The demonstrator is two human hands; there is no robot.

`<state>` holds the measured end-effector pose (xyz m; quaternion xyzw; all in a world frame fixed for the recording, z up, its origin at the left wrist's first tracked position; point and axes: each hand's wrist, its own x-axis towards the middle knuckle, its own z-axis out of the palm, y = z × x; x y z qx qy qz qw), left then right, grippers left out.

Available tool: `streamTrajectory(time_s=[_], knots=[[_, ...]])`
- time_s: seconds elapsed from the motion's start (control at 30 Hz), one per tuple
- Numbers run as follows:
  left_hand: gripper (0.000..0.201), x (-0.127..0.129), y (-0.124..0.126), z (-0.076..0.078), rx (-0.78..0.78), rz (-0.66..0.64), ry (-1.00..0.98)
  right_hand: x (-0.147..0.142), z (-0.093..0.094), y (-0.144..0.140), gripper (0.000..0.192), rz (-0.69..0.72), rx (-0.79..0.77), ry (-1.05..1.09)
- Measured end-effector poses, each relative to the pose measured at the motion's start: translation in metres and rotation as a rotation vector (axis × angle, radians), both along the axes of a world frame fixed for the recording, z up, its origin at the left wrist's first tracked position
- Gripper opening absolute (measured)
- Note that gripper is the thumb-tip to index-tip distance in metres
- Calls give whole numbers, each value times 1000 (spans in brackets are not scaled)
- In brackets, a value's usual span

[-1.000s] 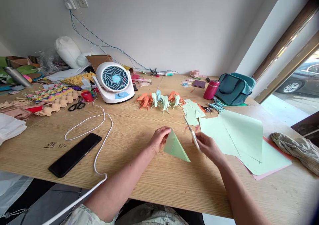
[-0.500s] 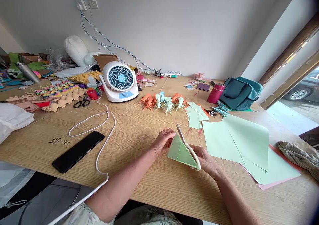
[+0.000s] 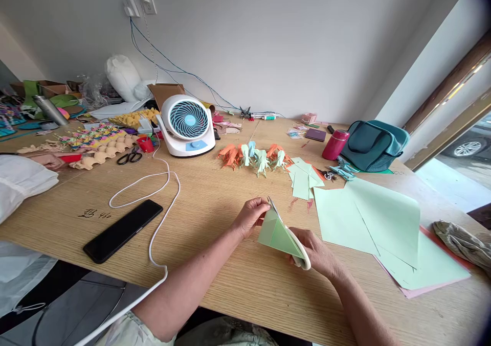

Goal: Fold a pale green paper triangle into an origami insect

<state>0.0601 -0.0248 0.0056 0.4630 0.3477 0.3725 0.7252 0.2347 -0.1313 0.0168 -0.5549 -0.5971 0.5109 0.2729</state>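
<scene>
Green paper and scissors in hands

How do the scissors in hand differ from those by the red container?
The held scissors have white handles; the other scissors, black. The held scissors are in the right hand, at the folded green paper; the other scissors lie on the table beside the red container. Both are cutting tools.

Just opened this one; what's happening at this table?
A person's left hand holds a folded green paper near its tip, while the right hand holds white-handled scissors along its slanted edge. Folded paper figures stand beyond the hands. Loose green sheets lie to the right.
</scene>
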Motion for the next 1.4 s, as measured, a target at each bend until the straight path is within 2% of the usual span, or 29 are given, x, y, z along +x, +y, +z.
streamTrajectory(time_s=[0.57, 0.8, 1.4], knots=[[28, 0, 0, 0, 2, 10, 2, -1, -9, 4, 30, -48, 75, -26], [23, -1, 1, -2, 3, 9, 3, -3, -6, 3, 23, -29, 43, 29], [23, -3, 1, 0, -8, 12, 2, -1, -8, 3, 22, -32, 23, 48]])
